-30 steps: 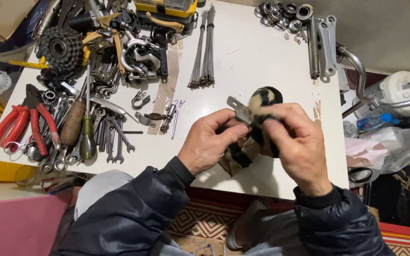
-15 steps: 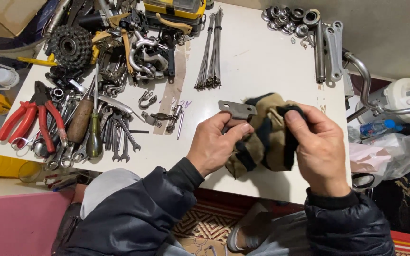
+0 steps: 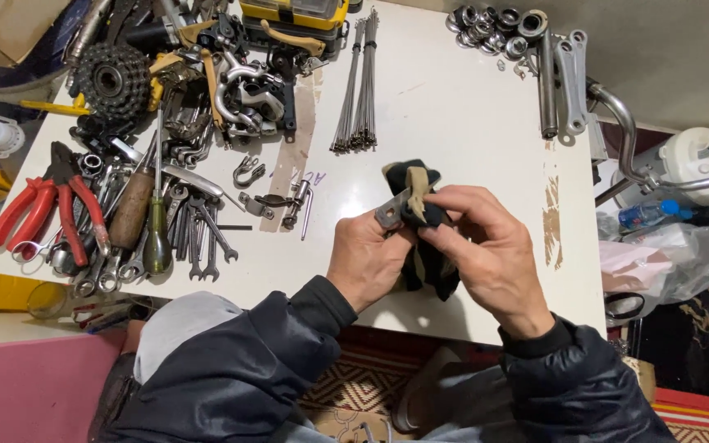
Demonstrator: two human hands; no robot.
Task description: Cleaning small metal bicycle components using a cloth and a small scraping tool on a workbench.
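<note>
a small flat metal bracket (image 3: pixel 390 215), mostly wrapped in a black-and-tan rag (image 3: pixel 420 221), held above the table.

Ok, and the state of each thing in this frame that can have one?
Left hand: closed on the metal bracket.
Right hand: pressing the rag around the bracket.
Metal bracket: held above the table, mostly wrapped.
Rag: bunched between both hands.
Red pliers: lying on the table, handles apart.
Spokes: bundled, lying flat.

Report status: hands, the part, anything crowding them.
Left hand grips small metal bracket. Right hand presses dark cloth around it. Loose bolts lie just left, apart.
</note>
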